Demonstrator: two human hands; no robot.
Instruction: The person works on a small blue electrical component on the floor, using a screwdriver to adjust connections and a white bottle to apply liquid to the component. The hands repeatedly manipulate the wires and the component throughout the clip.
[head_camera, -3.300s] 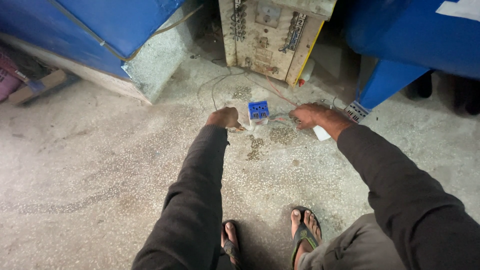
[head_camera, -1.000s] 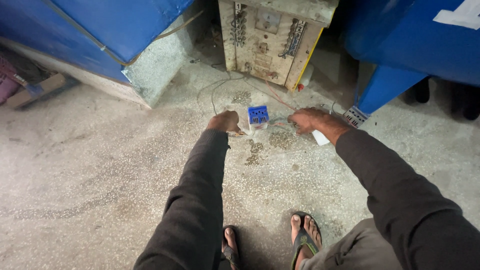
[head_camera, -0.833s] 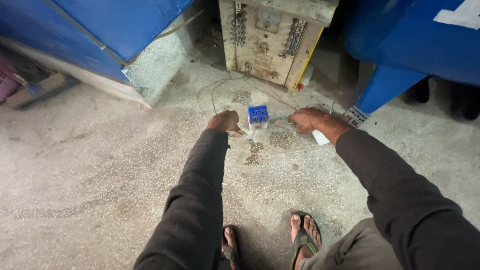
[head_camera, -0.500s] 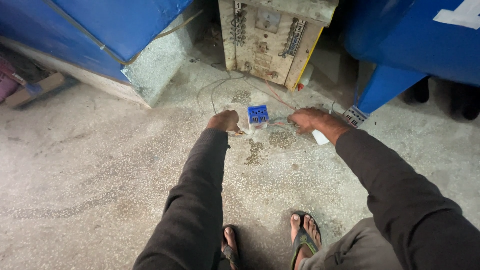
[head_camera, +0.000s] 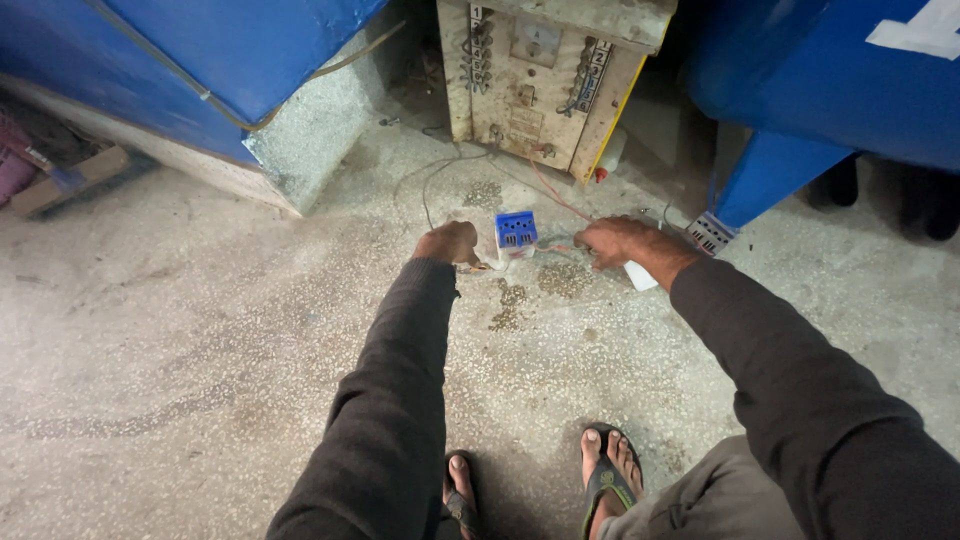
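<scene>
A small blue and white socket box sits on the speckled concrete floor between my hands. My left hand is closed just left of it, pinching something small with an orange tip at the box's white base. My right hand is curled to the right of the box, fingers on a thin reddish wire that runs back to an old cream metal machine. What the right fingers hold is too small to tell.
Blue panels on a stone block stand at left, a blue machine body at right. A white object lies under my right wrist. Thin wires loop on the floor. My sandalled feet are below.
Very little differs. Both hands stay at the socket box, the right hand shifting slightly along the wire. The view has barely moved.
</scene>
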